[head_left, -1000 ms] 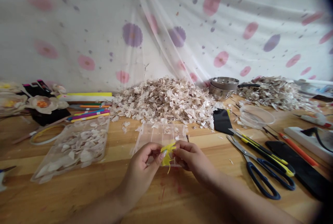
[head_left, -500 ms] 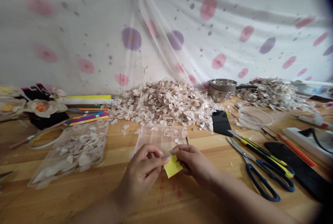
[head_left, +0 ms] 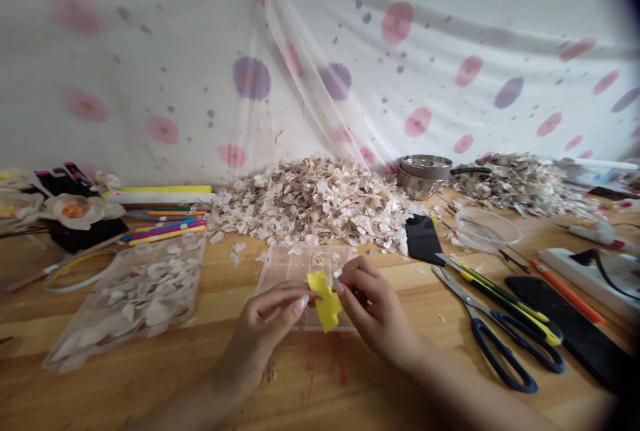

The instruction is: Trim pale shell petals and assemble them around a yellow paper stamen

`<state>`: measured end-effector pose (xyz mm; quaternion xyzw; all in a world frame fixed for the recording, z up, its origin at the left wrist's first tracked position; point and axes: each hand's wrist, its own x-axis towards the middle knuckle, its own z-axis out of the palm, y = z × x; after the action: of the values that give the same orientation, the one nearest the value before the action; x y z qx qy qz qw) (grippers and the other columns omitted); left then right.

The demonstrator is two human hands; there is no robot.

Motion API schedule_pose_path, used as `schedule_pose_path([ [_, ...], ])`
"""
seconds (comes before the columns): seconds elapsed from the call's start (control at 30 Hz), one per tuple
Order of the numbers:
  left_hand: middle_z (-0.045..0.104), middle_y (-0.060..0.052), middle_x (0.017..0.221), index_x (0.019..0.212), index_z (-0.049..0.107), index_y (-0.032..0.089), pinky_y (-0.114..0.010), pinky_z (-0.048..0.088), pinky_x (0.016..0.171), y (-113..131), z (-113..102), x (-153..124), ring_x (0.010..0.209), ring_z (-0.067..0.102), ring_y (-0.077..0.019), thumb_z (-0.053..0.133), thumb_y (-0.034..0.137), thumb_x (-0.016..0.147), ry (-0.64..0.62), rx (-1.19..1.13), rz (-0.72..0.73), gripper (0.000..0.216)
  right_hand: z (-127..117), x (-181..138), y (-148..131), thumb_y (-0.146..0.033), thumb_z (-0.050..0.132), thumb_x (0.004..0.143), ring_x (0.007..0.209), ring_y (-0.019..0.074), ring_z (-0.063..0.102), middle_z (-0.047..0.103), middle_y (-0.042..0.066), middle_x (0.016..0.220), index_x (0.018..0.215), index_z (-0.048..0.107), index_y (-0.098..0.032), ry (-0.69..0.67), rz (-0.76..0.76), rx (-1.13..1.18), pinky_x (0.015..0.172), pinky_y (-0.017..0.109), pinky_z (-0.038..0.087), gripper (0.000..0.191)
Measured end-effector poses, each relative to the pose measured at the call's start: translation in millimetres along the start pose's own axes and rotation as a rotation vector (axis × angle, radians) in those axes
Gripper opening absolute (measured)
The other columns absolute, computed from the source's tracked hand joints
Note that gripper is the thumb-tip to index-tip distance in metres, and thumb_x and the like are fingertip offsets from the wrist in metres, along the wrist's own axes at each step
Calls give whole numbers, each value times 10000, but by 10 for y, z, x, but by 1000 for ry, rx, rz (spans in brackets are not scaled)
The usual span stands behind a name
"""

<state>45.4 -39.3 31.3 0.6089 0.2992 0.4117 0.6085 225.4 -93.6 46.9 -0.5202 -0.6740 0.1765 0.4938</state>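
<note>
A small yellow piece of paper, bent and uneven along its edges, is held up between my hands above the table. My left hand pinches its left edge between thumb and fingers. At its upper right edge, the closed thumb and fingertips of my right hand grip it. Something small and whitish shows by the right fingertips; whether it is a nail or a flake cannot be made out. Directly behind and below the paper lies a clear compartment tray, partly covered by my hands.
A big heap of pale flakes stands behind the tray. Left are a clear tray of flakes and pens. Scissors, a utility knife, a black phone-like slab and a power strip lie right.
The yellow paper has been turned from lying flat-faced and tilted to a more upright, bent position, slightly higher. My right hand has risen a little, and the left fingers have shifted on the paper.
</note>
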Motion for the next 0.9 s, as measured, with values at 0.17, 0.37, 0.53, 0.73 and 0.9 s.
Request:
schedule_pose_path([
  [0.17, 580, 48, 647, 763, 587, 175, -175, 430, 590, 24, 84, 18, 630, 544, -83, 747, 330, 682, 73, -255, -229, 238, -38, -35, -8, -136, 468, 872, 787, 150, 505, 498, 56, 859, 879, 572, -181, -64, -173, -134, 699, 271, 443, 114],
  [0.37, 626, 28, 684, 915, 439, 195, -189, 409, 538, 101, 190, -14, 598, 574, -107, 804, 366, 598, -15, -345, -342, 513, -46, -70, -70, -150, 462, 875, 764, 158, 525, 527, 72, 871, 934, 587, -182, -181, -281, -216, 663, 282, 464, 142],
  [0.53, 613, 46, 674, 980, 441, 201, -191, 432, 576, 112, 177, -22, 637, 565, -107, 787, 300, 629, 35, -228, -234, 503, -12, -69, -55, -133, 469, 863, 769, 159, 524, 523, 67, 866, 928, 565, -185, -129, -226, -150, 670, 284, 465, 127],
  [0.73, 634, 12, 797, 948, 477, 205, -229, 473, 662, 73, 161, -26, 747, 600, -135, 745, 241, 664, -47, -161, -163, 393, 23, -70, -34, -141, 455, 874, 753, 150, 512, 513, 55, 852, 887, 544, -188, -158, -127, -92, 656, 272, 442, 102],
  [0.9, 628, 2, 777, 886, 517, 191, -228, 477, 642, 56, 143, -12, 739, 591, -141, 697, 218, 689, -77, -21, -135, 268, 48, -65, -35, -147, 461, 871, 709, 133, 498, 489, 32, 798, 782, 515, -180, -175, -24, -29, 637, 253, 425, 110],
])
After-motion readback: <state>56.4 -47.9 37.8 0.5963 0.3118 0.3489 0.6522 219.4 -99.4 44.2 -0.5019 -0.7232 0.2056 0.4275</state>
